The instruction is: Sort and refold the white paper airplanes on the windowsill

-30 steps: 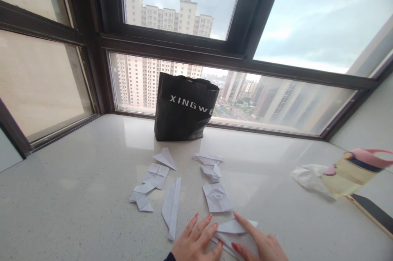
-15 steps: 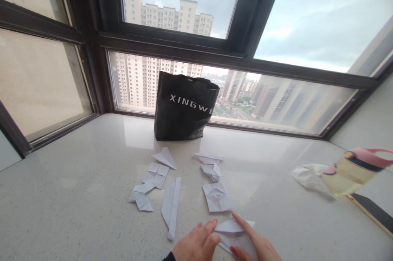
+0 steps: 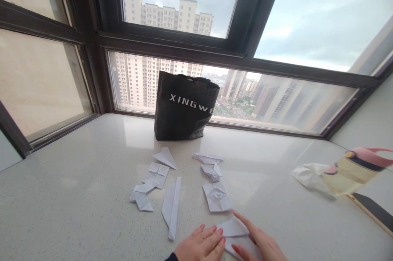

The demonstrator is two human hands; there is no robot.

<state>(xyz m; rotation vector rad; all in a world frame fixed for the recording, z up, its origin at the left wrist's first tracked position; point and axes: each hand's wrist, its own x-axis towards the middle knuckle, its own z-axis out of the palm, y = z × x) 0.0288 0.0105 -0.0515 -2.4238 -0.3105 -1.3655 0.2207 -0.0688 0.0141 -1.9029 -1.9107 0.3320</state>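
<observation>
A partly folded sheet of white paper lies on the white counter at the bottom of the view, between my two hands. My left hand lies flat, fingers stretched and close together, with the fingertips on the paper's left edge. From the right, my right hand holds the sheet down, index finger along its far right edge and thumb on the nearer flap. Just beyond sits a folded paper square with a raised centre, close to my right index fingertip. Part of the sheet is hidden under my hands.
More folded papers lie around: a long strip, a bent piece, a square, a pointed piece and two small ones. Behind stands a black bag. At right are a bottle, tissue and phone.
My left hand has moved slightly right and flattened over the paper's left edge. My right hand has shifted a little right, and the upper flap now lies more spread under its index finger.
</observation>
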